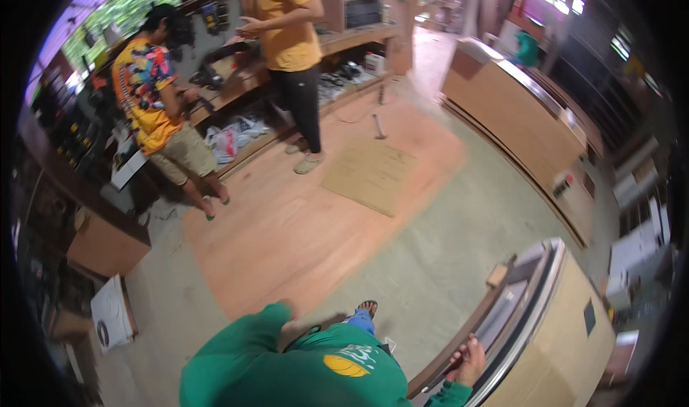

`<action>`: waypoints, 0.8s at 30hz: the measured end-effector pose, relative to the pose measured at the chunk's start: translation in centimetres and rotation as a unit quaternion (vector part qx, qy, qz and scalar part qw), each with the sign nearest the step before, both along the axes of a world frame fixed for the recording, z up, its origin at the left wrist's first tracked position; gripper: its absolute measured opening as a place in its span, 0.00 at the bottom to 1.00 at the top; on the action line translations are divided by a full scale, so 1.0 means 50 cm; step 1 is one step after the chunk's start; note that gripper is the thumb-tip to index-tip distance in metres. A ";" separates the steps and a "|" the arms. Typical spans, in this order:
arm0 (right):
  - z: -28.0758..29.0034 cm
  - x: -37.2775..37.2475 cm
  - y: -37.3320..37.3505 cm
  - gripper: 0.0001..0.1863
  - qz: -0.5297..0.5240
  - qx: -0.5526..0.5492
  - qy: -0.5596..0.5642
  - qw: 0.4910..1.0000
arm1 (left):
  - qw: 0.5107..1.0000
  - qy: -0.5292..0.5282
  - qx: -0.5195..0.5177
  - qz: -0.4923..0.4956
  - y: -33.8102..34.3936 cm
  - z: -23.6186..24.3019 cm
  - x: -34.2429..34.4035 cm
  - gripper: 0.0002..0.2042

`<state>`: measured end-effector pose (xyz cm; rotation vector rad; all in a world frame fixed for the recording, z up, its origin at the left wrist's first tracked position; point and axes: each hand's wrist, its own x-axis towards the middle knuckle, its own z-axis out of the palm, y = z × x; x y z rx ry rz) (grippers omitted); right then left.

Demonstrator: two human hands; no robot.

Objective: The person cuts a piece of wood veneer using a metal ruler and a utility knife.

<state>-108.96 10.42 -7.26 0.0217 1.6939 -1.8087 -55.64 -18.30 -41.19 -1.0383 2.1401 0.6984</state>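
Low on the right, my right hand (470,362) is by the dark-edged side of a pale wooden cabinet (567,335). Its fingers are loosely bent and apart, with nothing seen in them; whether they touch the edge is hard to make out. At the end of my green sleeve, my left hand (288,309) hangs over the floor, small and blurred. Its fingers are mostly hidden. Beyond it lies a large reddish plywood sheet (280,235). A piece of brown cardboard (369,176) rests on that sheet, with a hammer (379,126) just past it.
Two people stand at the far left: one in a patterned shirt (143,84), another in a yellow shirt (291,26). Behind them runs a workbench (359,39) with tools and bags beneath. A long wooden cabinet (509,105) stands at the far right.
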 end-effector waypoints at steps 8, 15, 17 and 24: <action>0.041 -0.458 -0.180 0.17 -0.033 -0.011 0.050 0.998 | 0.909 0.310 0.027 0.276 -0.452 0.360 -0.857 0.08; 0.014 -0.872 -0.396 0.19 0.028 -0.003 0.056 0.998 | 0.965 0.191 -0.153 0.094 -0.551 0.127 -1.092 0.09; 0.034 -0.990 -0.466 0.19 0.053 -0.017 0.056 0.997 | 0.972 0.113 -0.039 0.204 -0.483 0.099 -1.084 0.06; 0.093 -1.343 -0.776 0.20 0.178 -0.069 0.072 0.979 | 0.932 0.050 0.080 0.350 -0.262 0.105 -1.215 0.12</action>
